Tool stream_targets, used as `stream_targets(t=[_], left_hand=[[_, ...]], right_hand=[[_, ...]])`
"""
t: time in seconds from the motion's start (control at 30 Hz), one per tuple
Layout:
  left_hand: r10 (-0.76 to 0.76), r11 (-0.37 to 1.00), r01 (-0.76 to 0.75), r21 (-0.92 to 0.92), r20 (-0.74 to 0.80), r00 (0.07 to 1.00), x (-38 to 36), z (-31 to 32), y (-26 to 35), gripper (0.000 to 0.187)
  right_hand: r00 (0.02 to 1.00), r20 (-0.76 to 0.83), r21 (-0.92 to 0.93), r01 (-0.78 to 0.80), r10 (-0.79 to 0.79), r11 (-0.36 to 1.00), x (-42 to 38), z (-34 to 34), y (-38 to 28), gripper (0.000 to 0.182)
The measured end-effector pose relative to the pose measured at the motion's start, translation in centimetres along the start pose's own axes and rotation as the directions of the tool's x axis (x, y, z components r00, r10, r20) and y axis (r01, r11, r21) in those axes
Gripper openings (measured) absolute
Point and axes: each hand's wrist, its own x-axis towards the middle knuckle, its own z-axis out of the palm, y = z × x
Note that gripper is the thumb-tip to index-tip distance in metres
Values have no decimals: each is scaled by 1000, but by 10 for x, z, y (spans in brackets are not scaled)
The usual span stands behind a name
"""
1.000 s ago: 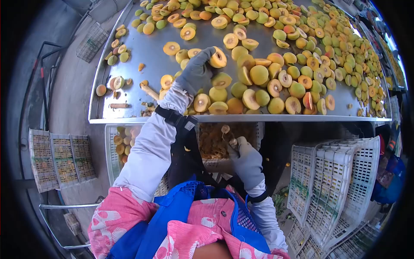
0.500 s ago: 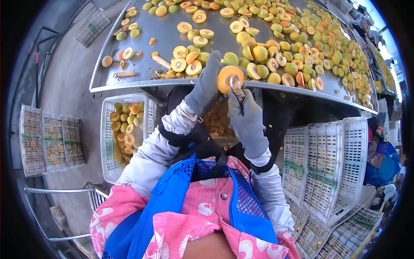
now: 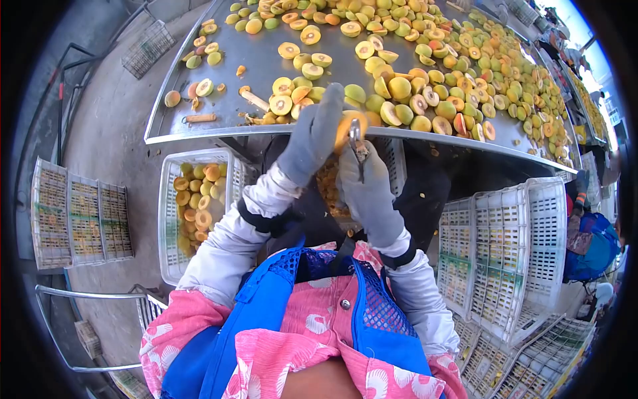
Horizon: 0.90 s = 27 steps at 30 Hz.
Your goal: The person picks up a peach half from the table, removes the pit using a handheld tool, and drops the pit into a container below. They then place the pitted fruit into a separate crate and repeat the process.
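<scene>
Item: fruit half [image 3: 348, 128], orange-yellow, rounded, cut face turned towards the tool. It is sitting in the air just over the near edge of the counter [image 3: 219, 93], above a crate of pits [image 3: 331, 189] below.

Left hand [image 3: 312, 136]: grey-gloved, closed around the fruit half from the left, fingers curling over its top and back.

Right hand [image 3: 365, 189]: grey-gloved, closed around the handle of a small metal pitting tool [image 3: 357, 141], whose tip is meeting the cut face of the fruit. The blade end is too small to tell its shape.

Handling, as judged: the fruit half is looking light, with soft, moist flesh that is likely bruising under a hard squeeze; the skin side is giving the drier, firmer hold, so cupping the rounded back with the fingers spread seems best, keeping the thumb off the wet cut face, which is probably slippery. The gloves are likely helping the grip.

Surroundings: the steel counter is carrying many halved and whole fruits [image 3: 399, 86], yellow, green and orange, spreading to the far right. A white crate of fruit halves [image 3: 196, 199] is standing on the floor at the near left; stacked empty white crates [image 3: 505, 246] are leaning at the right.
</scene>
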Motion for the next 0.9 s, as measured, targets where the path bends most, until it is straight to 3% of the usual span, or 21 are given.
stream_targets(t=[0.03,0.1,0.13,0.17,0.23,0.27,0.33,0.43,0.57,0.63,0.9], left_hand=[[-1,1000,1,5,1,1000,4,-1,6,51],[-112,965,87,-248,-87,990,16,-5,24,39],[-318,872,315,-376,54,947,29,-19,42,41],[-319,870,315,-380,53,946,21,-11,29,41],[-437,773,464,-433,167,884,7,9,2,43],[-441,769,468,-436,167,882,4,11,1,43],[-410,825,374,-424,9,912,19,-2,24,47],[-443,829,370,-420,-89,892,18,6,21,53],[-493,798,442,-409,-22,870,29,-11,41,61],[-475,723,429,-541,62,878,42,-29,68,66],[-561,594,437,-675,42,827,44,-32,79,71]], right_hand=[[979,49,207,-201,195,957,-2,2,-11,10],[989,19,232,-144,143,962,-2,6,-6,8],[995,-23,256,-84,93,963,-2,6,-5,6],[995,-23,251,-85,94,964,-1,6,-4,6],[997,-47,151,-55,63,987,0,5,-4,8],[997,-45,147,-59,67,987,1,3,-5,8],[979,-105,-120,163,-175,979,2,1,-7,16],[983,-98,-172,137,-155,976,2,1,-5,20],[969,-129,-158,191,-212,969,2,4,-4,13],[982,-86,-150,153,-168,977,0,3,-11,20],[963,-134,-99,221,-233,970,-4,11,-18,19]])
